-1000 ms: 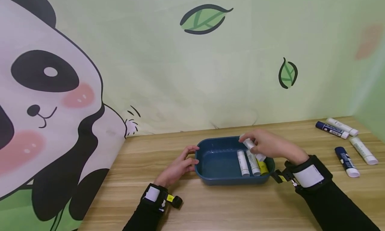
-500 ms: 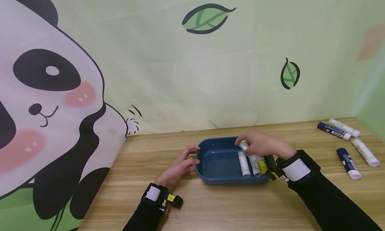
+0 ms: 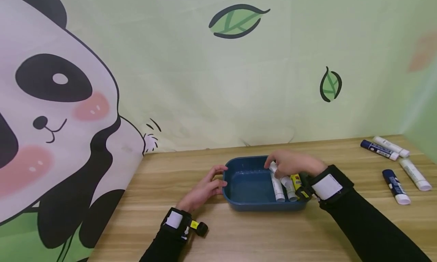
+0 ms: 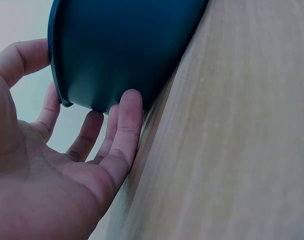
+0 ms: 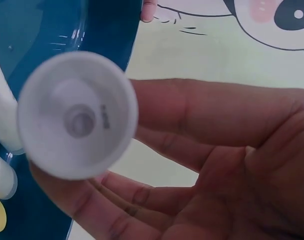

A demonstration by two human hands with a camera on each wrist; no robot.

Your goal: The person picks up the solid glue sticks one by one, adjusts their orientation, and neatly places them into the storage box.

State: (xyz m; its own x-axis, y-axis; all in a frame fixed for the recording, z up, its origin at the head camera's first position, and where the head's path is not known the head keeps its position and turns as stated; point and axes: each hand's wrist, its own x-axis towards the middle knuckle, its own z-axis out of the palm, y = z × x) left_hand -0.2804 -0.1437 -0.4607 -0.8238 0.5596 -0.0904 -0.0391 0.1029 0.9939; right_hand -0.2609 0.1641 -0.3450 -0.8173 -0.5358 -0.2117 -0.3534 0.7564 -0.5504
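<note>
A blue plastic tray (image 3: 247, 188) lies on the wooden table. My left hand (image 3: 203, 187) touches its left end, the fingers spread and fairly straight against the outer wall (image 4: 122, 50). Over the tray's right half, my right hand (image 3: 291, 162) grips a white glue stick (image 3: 272, 166) between thumb and fingers. Its round hollow base (image 5: 77, 115) faces the right wrist camera. Below it in the tray lie a white glue stick (image 3: 278, 189), another white glue stick (image 3: 290, 189) and a yellow glue stick (image 3: 296, 182), side by side. My right hand and wrist partly cover them.
On the table's right side lie a dark blue and white glue stick (image 3: 396, 186), another blue one (image 3: 379, 149), a white glue stick (image 3: 415, 174) and another white one (image 3: 390, 146). A cloth backdrop (image 3: 177, 83) with a panda stands behind the table.
My right hand has moved left and slightly down over the tray with the white glue stick, now above the leftmost stick lying there. My left hand has stayed at the tray's left end.
</note>
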